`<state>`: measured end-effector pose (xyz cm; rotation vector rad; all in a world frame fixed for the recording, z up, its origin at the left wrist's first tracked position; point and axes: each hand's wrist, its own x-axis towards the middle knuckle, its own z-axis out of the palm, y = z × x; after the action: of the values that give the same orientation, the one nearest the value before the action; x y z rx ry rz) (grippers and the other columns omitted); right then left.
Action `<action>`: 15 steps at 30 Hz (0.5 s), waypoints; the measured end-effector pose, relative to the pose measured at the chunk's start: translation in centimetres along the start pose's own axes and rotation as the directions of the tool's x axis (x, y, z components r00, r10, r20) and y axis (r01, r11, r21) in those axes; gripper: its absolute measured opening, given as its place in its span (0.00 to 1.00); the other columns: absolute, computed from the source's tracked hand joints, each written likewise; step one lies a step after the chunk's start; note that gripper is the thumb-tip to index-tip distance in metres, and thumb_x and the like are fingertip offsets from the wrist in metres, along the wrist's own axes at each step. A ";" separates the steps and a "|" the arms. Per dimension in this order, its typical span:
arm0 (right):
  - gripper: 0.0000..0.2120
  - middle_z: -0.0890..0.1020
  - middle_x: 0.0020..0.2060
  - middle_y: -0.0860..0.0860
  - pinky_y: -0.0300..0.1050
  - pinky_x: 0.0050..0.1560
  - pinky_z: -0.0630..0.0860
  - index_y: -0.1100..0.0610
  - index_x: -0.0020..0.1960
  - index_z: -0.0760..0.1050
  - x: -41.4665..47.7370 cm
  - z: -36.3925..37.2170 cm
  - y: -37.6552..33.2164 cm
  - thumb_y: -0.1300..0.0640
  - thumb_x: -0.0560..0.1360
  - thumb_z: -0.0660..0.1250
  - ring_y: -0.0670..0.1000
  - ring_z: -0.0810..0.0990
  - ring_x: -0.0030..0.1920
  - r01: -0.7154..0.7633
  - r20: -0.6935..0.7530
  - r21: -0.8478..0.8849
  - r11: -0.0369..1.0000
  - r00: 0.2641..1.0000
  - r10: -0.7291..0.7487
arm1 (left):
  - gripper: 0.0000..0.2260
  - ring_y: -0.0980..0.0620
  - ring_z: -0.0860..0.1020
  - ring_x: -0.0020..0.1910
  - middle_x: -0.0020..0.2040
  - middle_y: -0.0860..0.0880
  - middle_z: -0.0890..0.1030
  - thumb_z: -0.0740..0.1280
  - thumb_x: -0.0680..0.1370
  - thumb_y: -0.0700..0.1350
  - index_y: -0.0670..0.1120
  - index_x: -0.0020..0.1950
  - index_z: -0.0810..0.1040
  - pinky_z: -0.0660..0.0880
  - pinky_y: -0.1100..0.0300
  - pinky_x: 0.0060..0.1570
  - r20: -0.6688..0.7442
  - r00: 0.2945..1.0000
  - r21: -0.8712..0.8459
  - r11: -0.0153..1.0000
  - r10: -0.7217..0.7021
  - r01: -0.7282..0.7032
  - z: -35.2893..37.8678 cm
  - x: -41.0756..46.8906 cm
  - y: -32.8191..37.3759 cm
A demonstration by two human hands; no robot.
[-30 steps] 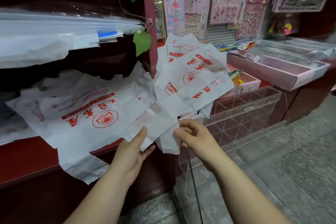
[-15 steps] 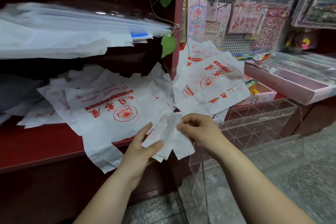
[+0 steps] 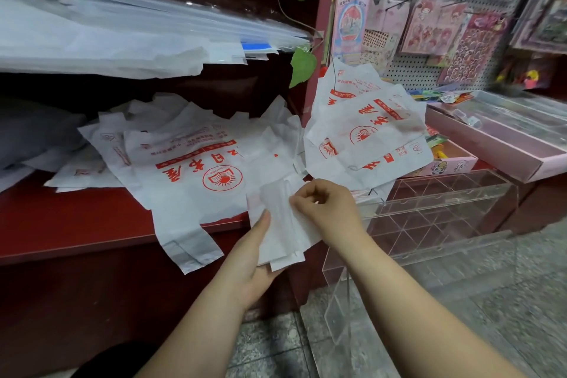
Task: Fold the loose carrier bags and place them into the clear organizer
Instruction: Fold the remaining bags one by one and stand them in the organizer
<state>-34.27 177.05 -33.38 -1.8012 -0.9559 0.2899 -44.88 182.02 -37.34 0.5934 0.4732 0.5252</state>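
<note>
A narrow folded white carrier bag (image 3: 280, 224) hangs between my two hands in front of the red shelf. My left hand (image 3: 250, 267) holds its lower end from below, thumb on the front. My right hand (image 3: 326, 209) pinches its upper right edge. Loose white bags with red print (image 3: 190, 175) lie spread on the red shelf (image 3: 76, 224), one drooping over the edge. More printed bags (image 3: 368, 129) are piled to the right. The clear organizer (image 3: 445, 209), with several compartments, stands right of my hands.
Stacks of white and clear plastic sheets (image 3: 122, 40) fill the upper shelf. A pegboard with hanging sticker packs (image 3: 429, 27) is at the back right. Pink trays (image 3: 497, 144) sit behind the organizer. A green vine (image 3: 302, 66) hangs by the shelf post. Grey stone floor lies below.
The bag between my hands has been folded narrower and turned more upright. My hands have come closer together, and the view has shifted to the left.
</note>
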 end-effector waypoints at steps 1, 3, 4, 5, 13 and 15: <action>0.14 0.75 0.29 0.43 0.35 0.38 0.67 0.48 0.29 0.72 -0.1 0.2 0.0 0.60 0.69 0.70 0.40 0.73 0.31 0.004 0.000 0.002 1.000 1.000 -0.004 | 0.10 0.49 0.82 0.40 0.39 0.46 0.84 0.60 0.77 0.47 0.44 0.49 0.77 0.79 0.54 0.37 0.006 1.000 -0.005 1.000 0.014 -0.014 0.0 0.2 0.1; 0.11 0.75 0.29 0.42 0.31 0.36 0.66 0.52 0.30 0.75 -0.3 0.7 0.0 0.61 0.70 0.69 0.38 0.73 0.32 -0.010 0.014 0.007 1.000 1.000 0.010 | 0.09 0.50 0.83 0.39 0.41 0.46 0.84 0.61 0.76 0.46 0.43 0.50 0.77 0.80 0.54 0.40 0.022 0.999 0.001 0.999 0.036 -0.036 0.1 0.3 0.2; 0.09 0.75 0.29 0.43 0.30 0.35 0.66 0.56 0.32 0.77 -0.4 1.0 0.1 0.62 0.71 0.68 0.38 0.73 0.32 -0.030 0.031 0.016 0.999 0.999 0.029 | 0.09 0.50 0.83 0.39 0.41 0.45 0.84 0.61 0.76 0.45 0.43 0.50 0.77 0.80 0.53 0.43 0.018 0.999 0.009 0.999 0.043 -0.043 0.1 0.4 0.1; 0.08 0.76 0.29 0.45 0.30 0.36 0.66 0.60 0.35 0.79 -0.6 1.2 0.0 0.62 0.72 0.66 0.39 0.73 0.32 -0.050 0.047 0.036 0.998 0.998 0.048 | 0.08 0.50 0.83 0.38 0.40 0.45 0.84 0.61 0.76 0.43 0.42 0.49 0.77 0.79 0.52 0.45 0.006 0.999 0.015 0.999 0.051 -0.051 0.1 0.5 0.0; 0.14 0.76 0.46 0.47 0.31 0.47 0.69 0.57 0.60 0.74 -0.2 -1.1 1.2 0.55 0.75 0.65 0.43 0.74 0.45 -0.210 0.132 0.228 0.951 0.974 0.184 | 0.06 0.56 0.82 0.34 0.35 0.51 0.84 0.65 0.74 0.34 0.43 0.44 0.78 0.77 0.61 0.39 -0.029 0.995 0.386 0.919 0.099 -0.080 -0.4 1.3 -0.2; 0.14 0.76 0.46 0.49 0.34 0.46 0.70 0.56 0.58 0.74 -0.3 -2.0 2.1 0.58 0.73 0.68 0.46 0.75 0.46 -0.264 0.248 0.173 0.949 0.944 0.218 | 0.06 0.56 0.81 0.36 0.37 0.51 0.83 0.67 0.73 0.33 0.43 0.45 0.79 0.77 0.65 0.37 -0.004 0.997 0.552 0.832 0.074 -0.059 0.0 1.5 -0.2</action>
<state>-32.31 175.14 -34.38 -1.7186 -0.8241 0.7366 -43.67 182.68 -37.85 1.1671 0.6372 0.4595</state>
